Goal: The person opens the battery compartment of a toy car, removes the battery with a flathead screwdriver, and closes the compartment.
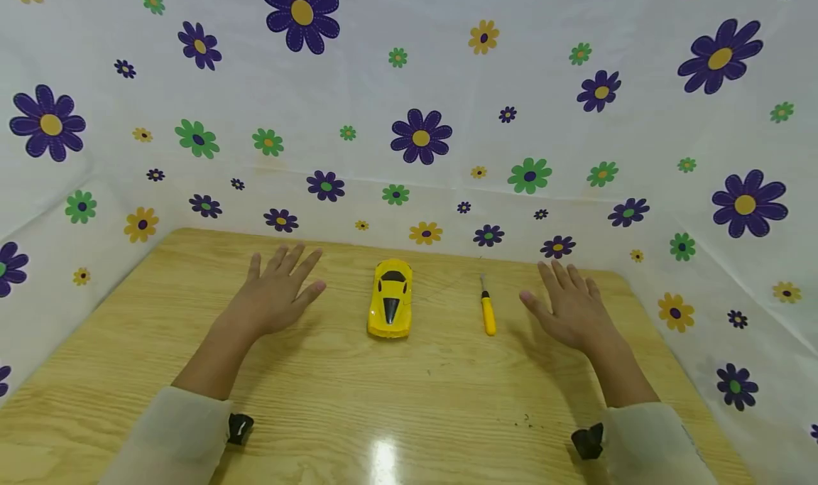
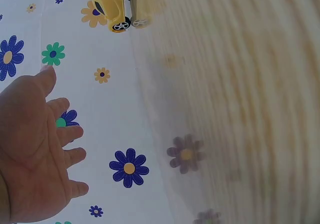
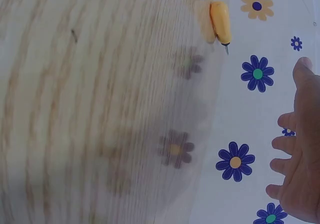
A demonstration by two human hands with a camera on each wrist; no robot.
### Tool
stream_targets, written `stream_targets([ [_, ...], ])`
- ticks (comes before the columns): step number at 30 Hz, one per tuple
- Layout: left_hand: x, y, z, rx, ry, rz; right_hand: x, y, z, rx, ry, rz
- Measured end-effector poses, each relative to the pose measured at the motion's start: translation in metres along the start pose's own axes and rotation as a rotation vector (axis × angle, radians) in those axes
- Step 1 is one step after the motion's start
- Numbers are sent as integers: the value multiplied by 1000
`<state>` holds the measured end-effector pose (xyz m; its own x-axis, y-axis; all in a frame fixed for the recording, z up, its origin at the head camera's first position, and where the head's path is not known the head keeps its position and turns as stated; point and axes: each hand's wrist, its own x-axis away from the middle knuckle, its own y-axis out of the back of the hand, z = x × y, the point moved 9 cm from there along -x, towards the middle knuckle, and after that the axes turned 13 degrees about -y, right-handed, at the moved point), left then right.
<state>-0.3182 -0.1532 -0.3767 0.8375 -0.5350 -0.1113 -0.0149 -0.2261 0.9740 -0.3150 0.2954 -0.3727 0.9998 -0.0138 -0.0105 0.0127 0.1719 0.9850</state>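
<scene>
A yellow toy car [image 1: 390,300] with dark windows stands on the wooden table between the two hands, its side and wheels showing at the top of the left wrist view. To its right lies a screwdriver [image 1: 488,313] with a yellow handle, black collar and thin metal shaft pointing to the back. My left hand [image 1: 273,295] is left of the car, palm down with fingers spread, holding nothing. On the other side, my right hand [image 1: 569,307] hovers to the right of the screwdriver, fingers spread and holding nothing. Both palms appear above the table in the wrist views.
The light wooden table [image 1: 358,400] ends at a white cloth [image 1: 358,87] printed with flowers, which rises behind it and along both sides. Small dark specks [image 1: 527,421] mark the tabletop near the right forearm. Black straps [image 1: 239,428] show at the sleeve cuffs.
</scene>
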Motion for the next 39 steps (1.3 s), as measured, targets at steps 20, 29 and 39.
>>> stream_targets([
  [20, -5, 1, -5, -16, -2, 36, -2, 5, 1, 27, 10, -19],
  [29, -23, 1, -14, -47, -40, 68, -4, 28, 25, 48, 52, -49],
  [39, -57, -17, -27, -80, -147, 135, -4, 44, 70, 30, 139, -88],
])
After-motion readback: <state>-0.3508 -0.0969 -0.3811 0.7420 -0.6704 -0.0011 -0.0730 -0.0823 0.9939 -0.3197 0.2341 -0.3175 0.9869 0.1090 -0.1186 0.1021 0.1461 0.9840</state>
